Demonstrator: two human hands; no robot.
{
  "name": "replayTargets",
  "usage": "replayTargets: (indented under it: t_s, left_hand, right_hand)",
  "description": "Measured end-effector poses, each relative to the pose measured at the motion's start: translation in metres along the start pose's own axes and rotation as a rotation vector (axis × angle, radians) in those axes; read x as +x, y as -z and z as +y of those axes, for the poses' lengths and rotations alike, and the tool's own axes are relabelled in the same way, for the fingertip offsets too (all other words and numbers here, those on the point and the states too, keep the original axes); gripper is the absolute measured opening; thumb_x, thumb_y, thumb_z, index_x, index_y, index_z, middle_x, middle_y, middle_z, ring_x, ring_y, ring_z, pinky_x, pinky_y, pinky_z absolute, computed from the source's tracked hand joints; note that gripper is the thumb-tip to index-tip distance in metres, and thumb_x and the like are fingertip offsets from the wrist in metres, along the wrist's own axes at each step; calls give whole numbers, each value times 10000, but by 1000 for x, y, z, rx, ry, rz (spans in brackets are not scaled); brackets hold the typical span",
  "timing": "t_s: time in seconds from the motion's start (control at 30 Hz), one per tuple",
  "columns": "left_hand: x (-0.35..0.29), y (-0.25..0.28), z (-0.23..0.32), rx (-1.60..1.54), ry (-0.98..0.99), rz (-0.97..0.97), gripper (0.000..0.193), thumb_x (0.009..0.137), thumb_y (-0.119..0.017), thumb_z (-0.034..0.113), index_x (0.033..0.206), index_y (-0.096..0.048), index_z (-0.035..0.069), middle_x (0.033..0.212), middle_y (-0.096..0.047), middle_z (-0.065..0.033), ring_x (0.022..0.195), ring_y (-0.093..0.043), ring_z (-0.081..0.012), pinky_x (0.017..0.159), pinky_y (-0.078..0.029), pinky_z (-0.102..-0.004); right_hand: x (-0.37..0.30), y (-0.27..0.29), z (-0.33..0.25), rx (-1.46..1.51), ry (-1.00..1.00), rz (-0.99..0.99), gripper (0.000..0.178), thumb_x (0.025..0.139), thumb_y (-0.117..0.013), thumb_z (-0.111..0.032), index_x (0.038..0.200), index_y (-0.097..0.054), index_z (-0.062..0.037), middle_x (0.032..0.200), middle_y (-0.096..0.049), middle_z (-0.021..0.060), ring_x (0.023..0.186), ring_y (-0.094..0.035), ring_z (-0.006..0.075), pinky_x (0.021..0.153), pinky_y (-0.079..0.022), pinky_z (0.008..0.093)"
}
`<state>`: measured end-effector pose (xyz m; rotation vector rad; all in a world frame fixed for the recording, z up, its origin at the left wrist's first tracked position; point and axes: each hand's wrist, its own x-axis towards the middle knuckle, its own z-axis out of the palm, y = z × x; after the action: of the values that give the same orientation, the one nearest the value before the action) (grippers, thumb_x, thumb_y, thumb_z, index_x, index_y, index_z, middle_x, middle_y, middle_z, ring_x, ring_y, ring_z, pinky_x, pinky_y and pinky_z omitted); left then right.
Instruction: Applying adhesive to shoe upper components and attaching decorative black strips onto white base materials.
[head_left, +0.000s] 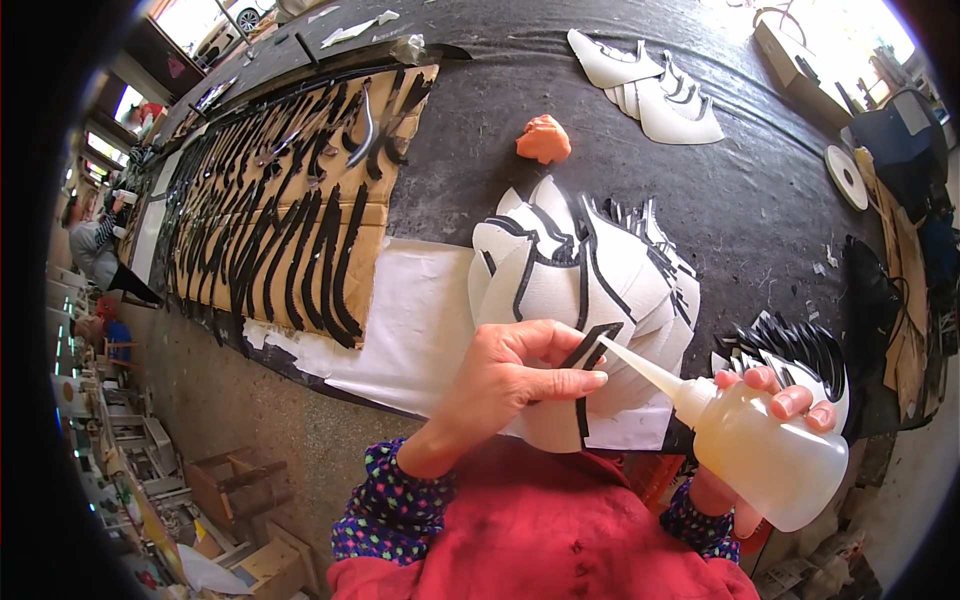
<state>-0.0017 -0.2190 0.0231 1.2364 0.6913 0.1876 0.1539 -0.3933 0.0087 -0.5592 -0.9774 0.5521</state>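
My left hand [520,368] pinches a narrow black strip [597,338] between thumb and fingers. My right hand [785,395] is wrapped round a translucent squeeze bottle [770,455] of pale yellowish liquid, tilted with its long thin nozzle pointing up and left. The nozzle tip meets or nearly meets the strip; whether they touch I cannot tell. Just beyond my hands is a pile of white curved panels [555,285], many with black strips along their edges. A white panel [550,425] shows below my left hand, partly hidden by it.
Rows of black strips lie on a cardboard sheet [375,230] at left, beside white paper [420,290]. An orange lump [543,139] sits behind the pile. More white panels [650,95] lie farther back. At right are another black-edged stack [800,350] and a tape roll [846,178].
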Motion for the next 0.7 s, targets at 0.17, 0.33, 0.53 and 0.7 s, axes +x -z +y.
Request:
replayTargets:
  t_s: [0.17,0.33,0.53,0.7]
  left_hand:
    - [0,-1,-2,-25,-12,-1,187,727,-732,76,887,-666,6,726,-642,-8,629,-549,-41,570,-404,-172]
    - [2,-2,-5,-35,-22,3,184,730,-730,72,888,-665,5,739,-648,-17,631,-554,-43,569,-405,-171]
    - [2,-2,-5,-24,-21,-9,193,731,-732,76,897,-663,6,730,-648,-15,636,-556,-42,567,-403,-169]
    - [1,-4,-5,-32,-14,10,198,729,-734,78,900,-665,6,723,-646,-10,636,-552,-39,561,-403,-170]
  right_hand:
    - [-1,-5,-1,-57,9,95,505,760,-713,-259,1175,-446,-154,1131,-513,89,1193,-401,359,997,-330,578]
    - [1,-4,2,-12,21,25,544,748,-725,-245,1189,-419,-154,1139,-497,105,1202,-394,379,995,-323,584]
    - [0,-4,6,-3,49,-23,574,740,-734,-208,1202,-398,-149,1149,-481,128,1211,-381,402,999,-308,591]
    - [-1,-5,6,-52,72,39,556,747,-727,-192,1195,-400,-148,1130,-484,127,1202,-387,406,1000,-313,586]
